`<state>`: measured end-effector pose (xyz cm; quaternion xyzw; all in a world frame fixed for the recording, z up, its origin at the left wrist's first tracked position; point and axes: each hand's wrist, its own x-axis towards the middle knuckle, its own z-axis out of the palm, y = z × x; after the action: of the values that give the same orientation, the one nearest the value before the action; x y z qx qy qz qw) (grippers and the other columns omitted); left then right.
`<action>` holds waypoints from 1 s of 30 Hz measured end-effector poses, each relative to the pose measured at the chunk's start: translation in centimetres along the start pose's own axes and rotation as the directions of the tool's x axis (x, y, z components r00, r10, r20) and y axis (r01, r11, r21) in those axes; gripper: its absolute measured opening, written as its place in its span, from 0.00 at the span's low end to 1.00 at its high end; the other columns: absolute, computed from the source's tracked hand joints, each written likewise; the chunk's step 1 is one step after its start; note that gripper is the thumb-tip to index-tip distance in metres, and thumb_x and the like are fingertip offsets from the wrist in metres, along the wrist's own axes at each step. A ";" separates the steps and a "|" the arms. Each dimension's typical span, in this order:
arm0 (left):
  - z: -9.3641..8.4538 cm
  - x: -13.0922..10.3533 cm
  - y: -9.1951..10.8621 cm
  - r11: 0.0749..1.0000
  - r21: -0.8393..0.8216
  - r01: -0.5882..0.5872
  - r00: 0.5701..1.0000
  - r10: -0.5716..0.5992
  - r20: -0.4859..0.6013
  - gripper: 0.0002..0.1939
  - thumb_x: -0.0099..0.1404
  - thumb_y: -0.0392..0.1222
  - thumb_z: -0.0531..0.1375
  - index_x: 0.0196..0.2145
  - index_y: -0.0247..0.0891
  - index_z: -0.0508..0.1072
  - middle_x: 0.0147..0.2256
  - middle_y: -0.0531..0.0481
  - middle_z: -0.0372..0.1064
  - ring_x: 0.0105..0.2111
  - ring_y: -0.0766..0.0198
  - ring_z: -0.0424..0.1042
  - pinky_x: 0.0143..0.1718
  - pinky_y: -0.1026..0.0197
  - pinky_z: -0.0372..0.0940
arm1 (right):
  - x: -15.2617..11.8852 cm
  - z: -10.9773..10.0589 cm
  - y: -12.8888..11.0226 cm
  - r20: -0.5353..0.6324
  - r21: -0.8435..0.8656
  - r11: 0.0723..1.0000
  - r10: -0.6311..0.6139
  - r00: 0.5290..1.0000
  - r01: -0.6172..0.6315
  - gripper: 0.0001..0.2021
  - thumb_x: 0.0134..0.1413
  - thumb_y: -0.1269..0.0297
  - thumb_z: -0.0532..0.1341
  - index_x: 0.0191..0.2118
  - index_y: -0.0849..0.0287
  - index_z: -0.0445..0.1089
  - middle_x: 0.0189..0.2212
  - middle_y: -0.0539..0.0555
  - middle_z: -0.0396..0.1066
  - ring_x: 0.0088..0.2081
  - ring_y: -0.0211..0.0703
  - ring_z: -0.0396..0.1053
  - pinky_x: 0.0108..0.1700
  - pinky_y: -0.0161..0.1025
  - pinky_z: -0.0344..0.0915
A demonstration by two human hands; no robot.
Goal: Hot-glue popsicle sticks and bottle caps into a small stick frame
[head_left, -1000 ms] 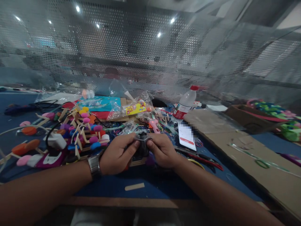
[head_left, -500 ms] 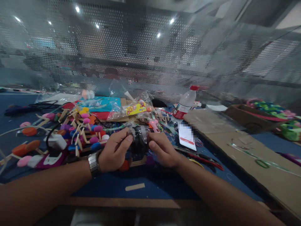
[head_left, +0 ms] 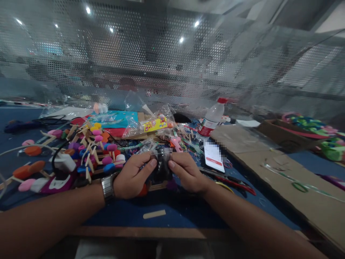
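Observation:
Between my two hands is a small clear plastic packet (head_left: 163, 166) with something soft-looking and black in it. My left hand (head_left: 133, 176), below a metal watch (head_left: 108, 187), pinches its left edge between thumb and fingers. On the opposite edge, my right hand (head_left: 187, 173) pinches in the same way. What the black content is cannot be made out. Just below the packet lie stick pieces with an orange blob (head_left: 143, 190) and a purple blob (head_left: 172, 184), partly covered by the hands. A loose wooden craft stick (head_left: 154, 214) lies nearer the table's front edge.
Colourful clay-and-stick pieces (head_left: 88, 153) crowd the left, around a power strip (head_left: 58, 182) with a white plug. A bottle (head_left: 211, 118), a phone (head_left: 214, 156) and red-handled pliers (head_left: 239, 185) are to the right. Cardboard (head_left: 269, 169) covers the far right. A perforated screen (head_left: 161, 61) stands behind.
My hands have drawn slightly closer together, the left one moving a little to the right. The packet's top now looks stretched flat between them. Both hands keep hold of it.

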<state>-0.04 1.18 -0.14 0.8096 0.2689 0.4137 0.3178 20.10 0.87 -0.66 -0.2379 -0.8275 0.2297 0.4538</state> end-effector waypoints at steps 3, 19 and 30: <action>0.0 0.0 0.1 1.000 0.000 -0.014 1.000 0.014 0.014 0.17 0.74 0.45 0.49 0.27 0.38 0.64 0.25 0.54 0.61 0.26 0.65 0.58 0.28 0.63 0.57 | -0.1 0.1 -0.1 0.003 -0.021 1.000 -0.008 1.000 0.008 0.20 0.71 0.59 0.49 0.24 0.55 0.52 0.20 0.46 0.52 0.22 0.37 0.51 0.27 0.38 0.49; 0.1 -0.1 0.4 1.000 -0.003 0.021 0.995 -0.021 -0.098 0.16 0.73 0.43 0.49 0.27 0.38 0.63 0.25 0.54 0.60 0.27 0.65 0.59 0.30 0.62 0.57 | 0.4 0.1 -0.4 -0.113 -0.177 0.982 -0.091 0.989 0.070 0.20 0.71 0.61 0.49 0.24 0.54 0.50 0.20 0.46 0.51 0.22 0.37 0.53 0.26 0.38 0.51; 0.0 0.0 0.1 0.994 -0.079 0.070 0.997 -0.072 -0.019 0.15 0.73 0.45 0.48 0.30 0.38 0.64 0.27 0.53 0.61 0.28 0.65 0.60 0.32 0.62 0.60 | 0.3 0.1 -0.4 -0.162 -0.189 0.981 -0.074 0.984 0.043 0.21 0.72 0.57 0.48 0.24 0.54 0.52 0.20 0.46 0.53 0.21 0.36 0.52 0.24 0.37 0.49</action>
<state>-0.02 1.11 -0.08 0.7820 0.2846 0.4209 0.3611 19.83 0.76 -0.29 -0.2729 -0.8105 0.1177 0.5047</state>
